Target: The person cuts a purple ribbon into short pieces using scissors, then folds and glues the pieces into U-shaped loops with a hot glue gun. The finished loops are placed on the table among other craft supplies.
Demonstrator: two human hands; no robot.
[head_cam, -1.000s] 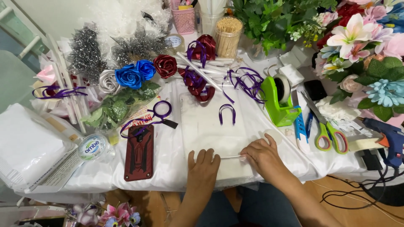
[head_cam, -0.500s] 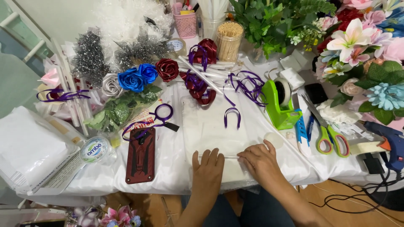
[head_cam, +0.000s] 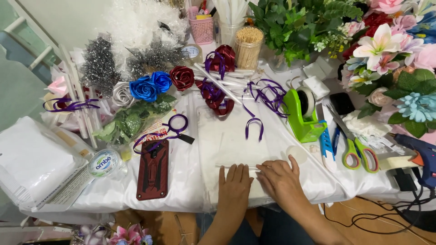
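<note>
Both hands lie palm-down, side by side at the near edge of the table [head_cam: 150, 199], fingers stretched forward and pressing flat on a clear plastic sheet [head_cam: 231, 136] spread over the white cloth. The left hand [head_cam: 235, 185] is flat with fingers together, gripping nothing. The right hand [head_cam: 280, 179] is also flat, its thumb spread outward, fingertips touching those of the left at the sheet's folded edge; it grips nothing either.

Beyond the sheet, toward the table's middle, lies one purple ribbon loop [head_cam: 254, 127]. Near the left edge sit two blue ribbon roses [head_cam: 151, 86], one silver rose [head_cam: 122, 94] and one dark red rose [head_cam: 182, 77]. One red phone case [head_cam: 153, 169] lies left of the hands. To the right stand one green tape dispenser [head_cam: 303, 113], one pair of green-handled scissors [head_cam: 356, 147] and one blue glue gun [head_cam: 422, 159] at the right edge
</note>
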